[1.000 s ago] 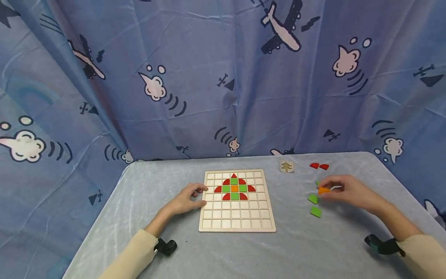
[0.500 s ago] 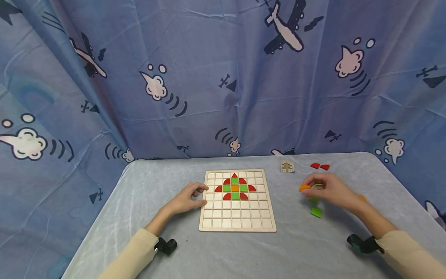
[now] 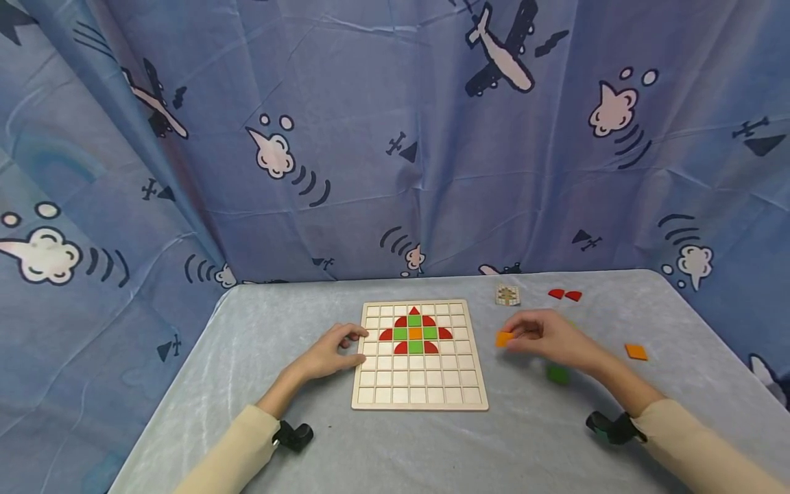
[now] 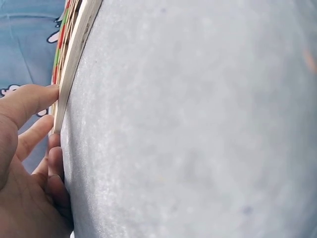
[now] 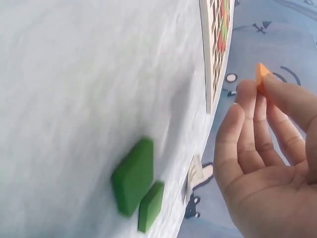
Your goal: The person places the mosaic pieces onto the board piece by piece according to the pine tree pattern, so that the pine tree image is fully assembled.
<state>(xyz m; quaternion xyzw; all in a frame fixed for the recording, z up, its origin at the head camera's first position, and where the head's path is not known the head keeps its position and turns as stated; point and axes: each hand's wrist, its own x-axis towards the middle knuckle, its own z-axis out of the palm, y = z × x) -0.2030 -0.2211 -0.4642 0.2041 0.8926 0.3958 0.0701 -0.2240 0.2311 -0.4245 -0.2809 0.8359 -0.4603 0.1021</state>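
Between its thumb and fingertips my right hand (image 3: 546, 337) pinches an orange tile (image 3: 503, 339), held above the cloth to the right of the wooden grid board (image 3: 401, 379). The right wrist view shows this orange tile (image 5: 262, 77) edge-on at the fingertips. My left hand (image 3: 328, 353) rests at the board's left edge, thumb and fingertips touching the rim (image 4: 74, 59). Red, green and orange pieces fill several cells in the board's upper half, an orange square (image 3: 415, 334) at the centre. Green tiles (image 3: 558, 374) lie on the cloth, partly hidden by my right hand.
Two red quarter-round pieces (image 3: 564, 295) lie at the back right. A small card with a printed pattern (image 3: 507, 295) is left of them. Another orange tile (image 3: 636, 352) lies at the far right. A blue printed curtain (image 3: 345, 137) hangs behind the table.
My right hand has moved left towards the board with the orange tile, uncovering the other orange tile at the right. My left hand has stayed at the board's edge.
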